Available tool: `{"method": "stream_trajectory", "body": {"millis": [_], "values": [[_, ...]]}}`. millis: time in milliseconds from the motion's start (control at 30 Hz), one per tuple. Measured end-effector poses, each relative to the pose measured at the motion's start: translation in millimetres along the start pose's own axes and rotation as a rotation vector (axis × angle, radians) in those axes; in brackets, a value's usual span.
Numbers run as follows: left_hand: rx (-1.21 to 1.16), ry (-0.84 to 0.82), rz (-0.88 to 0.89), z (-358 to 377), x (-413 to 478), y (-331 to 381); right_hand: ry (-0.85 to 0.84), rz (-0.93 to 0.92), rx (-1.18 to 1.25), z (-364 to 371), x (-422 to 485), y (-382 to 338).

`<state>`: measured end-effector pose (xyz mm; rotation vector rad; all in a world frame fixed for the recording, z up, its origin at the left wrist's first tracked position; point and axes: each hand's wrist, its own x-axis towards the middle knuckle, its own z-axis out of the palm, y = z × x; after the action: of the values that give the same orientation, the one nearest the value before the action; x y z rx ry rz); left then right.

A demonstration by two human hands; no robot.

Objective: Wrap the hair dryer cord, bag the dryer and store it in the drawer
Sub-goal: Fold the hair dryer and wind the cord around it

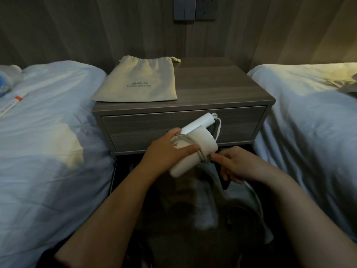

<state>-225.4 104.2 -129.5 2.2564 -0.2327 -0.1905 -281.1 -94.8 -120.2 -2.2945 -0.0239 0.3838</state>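
My left hand (166, 149) grips the white hair dryer (201, 144) by its barrel, in front of the shut drawer (135, 130) of the bedside cabinet. Grey-white cord (190, 141) runs in a few turns around the barrel, under my left thumb. My right hand (231, 163) pinches the cord at the barrel's lower right side; the loose rest of the cord trails down past my right wrist. The folded handle points up and right, with a loop of cord beside it. A beige drawstring bag (139, 82) marked HAIR DRYER lies flat on the cabinet top, left half.
The wooden bedside cabinet (222, 89) stands between two beds with white bedding (48, 122) (309, 117). Small items lie on the left bed near its far left edge (13, 101). Wall sockets (195, 8) sit above the cabinet. Dark floor and clutter lie below my arms.
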Motion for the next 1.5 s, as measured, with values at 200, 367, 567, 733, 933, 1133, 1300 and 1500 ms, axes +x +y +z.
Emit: {"method": "stream_trajectory", "body": {"millis": [200,367,567,733,933,1133,1300,1500], "values": [[0.514,0.05,0.11,10,-4,-4,-0.342,0.11,-0.312,0,-10,6],[0.571,0.064,0.177,15,-3,-8,-0.258,-0.019,-0.386,-7,-10,2],[0.623,-0.061,0.33,15,-2,-12,0.054,-0.182,-0.483,-6,-12,-8],[0.714,-0.142,0.454,14,-3,-12,0.353,-0.223,-0.674,-4,-14,-16],[0.741,-0.189,0.563,15,-8,-7,0.243,-0.172,-0.4,-15,-17,-15],[0.75,-0.172,0.593,16,-11,-6,0.149,-0.25,-0.149,-36,-17,-2],[0.743,-0.156,0.655,17,-13,-3,0.536,-0.069,-0.223,-34,-4,4],[0.771,-0.16,0.697,18,-14,-4,0.477,-0.098,-0.208,-42,-2,3]]}}
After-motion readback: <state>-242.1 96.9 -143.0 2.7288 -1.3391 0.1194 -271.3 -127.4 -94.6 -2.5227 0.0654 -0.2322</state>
